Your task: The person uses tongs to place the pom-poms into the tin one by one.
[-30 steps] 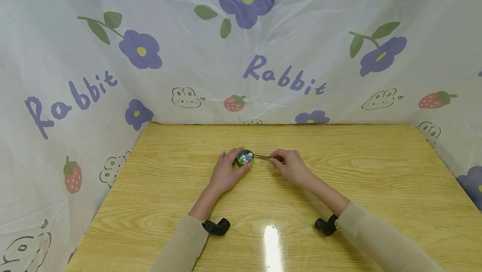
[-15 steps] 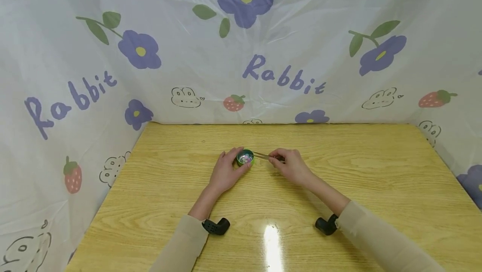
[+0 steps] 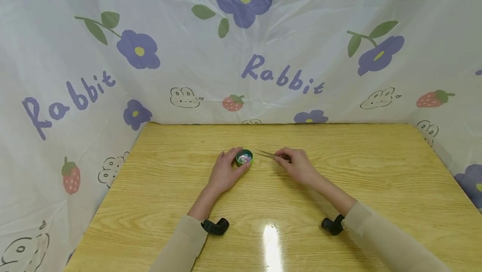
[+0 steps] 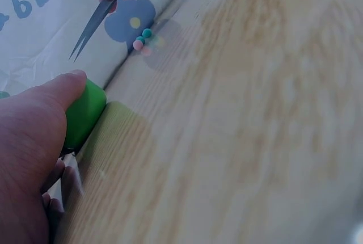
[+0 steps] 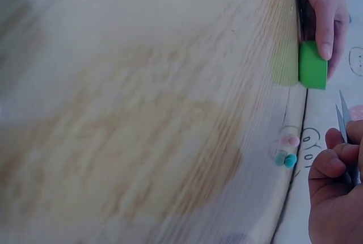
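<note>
My left hand holds a small round green bowl upright on the table, thumb on the near side and fingers round the far left. Small pale and purple balls lie inside it. My right hand pinches a pair of metal tweezers just right of the bowl. Their tips are spread, clear of the rim, with nothing between them. Beneath the right hand, a few teal and pink balls show in the left wrist view; a faint round see-through outline surrounds them. The head view does not show these balls.
The wooden table reaches back to a white printed cloth along its far edge and sides. A black camera is worn on the left wrist, another black camera on the right.
The tweezers' tips, at the bowl's rim a second ago beside a pink ball, have drawn right and spread wider. The pink ball now sits lower in the bowl. My left hand stays put.
</note>
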{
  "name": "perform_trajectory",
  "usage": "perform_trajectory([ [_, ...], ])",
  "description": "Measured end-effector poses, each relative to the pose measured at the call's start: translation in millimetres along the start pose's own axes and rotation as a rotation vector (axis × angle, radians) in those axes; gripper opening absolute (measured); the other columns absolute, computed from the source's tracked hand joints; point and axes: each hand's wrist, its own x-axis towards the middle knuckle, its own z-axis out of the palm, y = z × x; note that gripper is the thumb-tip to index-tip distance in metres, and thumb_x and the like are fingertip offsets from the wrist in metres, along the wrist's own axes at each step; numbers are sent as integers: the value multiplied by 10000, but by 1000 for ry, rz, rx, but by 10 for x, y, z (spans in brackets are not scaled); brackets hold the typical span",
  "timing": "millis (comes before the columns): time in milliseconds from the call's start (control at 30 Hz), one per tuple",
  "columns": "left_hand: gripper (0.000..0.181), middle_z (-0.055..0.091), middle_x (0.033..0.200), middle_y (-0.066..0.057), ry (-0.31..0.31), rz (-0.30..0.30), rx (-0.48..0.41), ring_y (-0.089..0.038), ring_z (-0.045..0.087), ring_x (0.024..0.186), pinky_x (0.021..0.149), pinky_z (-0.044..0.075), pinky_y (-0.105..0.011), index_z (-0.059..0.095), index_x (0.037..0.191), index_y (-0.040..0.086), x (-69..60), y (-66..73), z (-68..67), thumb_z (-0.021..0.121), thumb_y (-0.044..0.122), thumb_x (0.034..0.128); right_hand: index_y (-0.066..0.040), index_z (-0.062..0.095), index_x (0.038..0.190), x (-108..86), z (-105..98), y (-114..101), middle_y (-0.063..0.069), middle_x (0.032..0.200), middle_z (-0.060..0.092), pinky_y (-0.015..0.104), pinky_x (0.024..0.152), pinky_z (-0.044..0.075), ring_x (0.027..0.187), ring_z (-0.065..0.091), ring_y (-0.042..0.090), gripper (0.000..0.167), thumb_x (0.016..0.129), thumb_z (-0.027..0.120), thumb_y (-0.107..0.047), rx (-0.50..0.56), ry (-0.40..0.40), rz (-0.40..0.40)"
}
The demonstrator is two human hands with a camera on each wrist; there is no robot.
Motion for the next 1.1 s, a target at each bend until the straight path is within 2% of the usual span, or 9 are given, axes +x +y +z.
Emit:
perform_trajectory([
  [533,626,496,1515,-209,-6,-6,10,-448,381,1437,1221,214,-564,541,1498,114,4,-8,4,724,399,973,25,730,1103,-82,-99,101,127,914,727,265,612,518,794,690,221,155,1019,652,-79,8,10,23],
  [700,628,502,1512,-203,-8,-4,11,-424,389,1441,1225,208,-555,538,1500,112,2,-10,5,724,400,973,33,729,1103,-151,-158,192,107,904,727,271,649,535,812,693,204,159,1016,654,-76,-9,22,31],
  [1100,625,504,1508,-210,-4,-4,8,-450,383,1435,1228,203,-550,541,1498,114,10,8,1,729,392,970,42,730,1111,-258,-274,286,93,925,737,406,768,601,874,722,246,166,1008,663,-70,-58,51,42],
])
